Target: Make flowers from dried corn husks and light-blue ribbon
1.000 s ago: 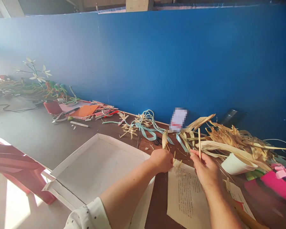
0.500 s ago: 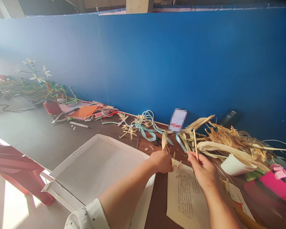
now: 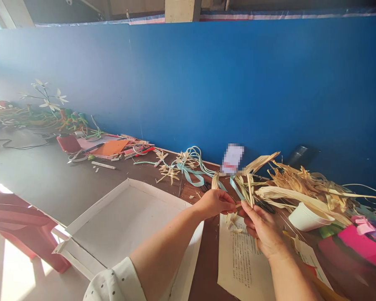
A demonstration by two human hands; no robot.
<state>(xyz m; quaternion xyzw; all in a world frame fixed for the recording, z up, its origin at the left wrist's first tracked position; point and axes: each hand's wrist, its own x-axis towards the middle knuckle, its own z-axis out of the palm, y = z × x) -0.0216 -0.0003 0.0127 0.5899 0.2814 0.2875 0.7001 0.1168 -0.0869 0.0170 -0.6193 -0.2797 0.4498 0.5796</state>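
Note:
My right hand [image 3: 265, 232] is closed around a thin wooden stick [image 3: 250, 190], which stands up past the thumb. My left hand [image 3: 217, 204] is pinched, its fingertips close to the right thumb, on a small pale strip [image 3: 238, 205] that looks like corn husk. Part of that strip is hidden by the fingers. Below the hands, husk scraps [image 3: 232, 220] lie on a printed sheet [image 3: 238, 259]. Behind them is a pile of dried corn husks [image 3: 303, 184].
A shallow white cardboard tray [image 3: 125, 221] lies left of the hands. A white cup [image 3: 308, 218] tilts beside the husks, near a pink item [image 3: 363, 242]. Husk flowers [image 3: 169, 169] and blue ribbon [image 3: 192, 177] lie at the back, before a blue partition [image 3: 188, 92].
My left hand has risen from the scraps on the sheet and moved right, to the right hand. My right hand has shifted slightly down and left, with the stick more upright.

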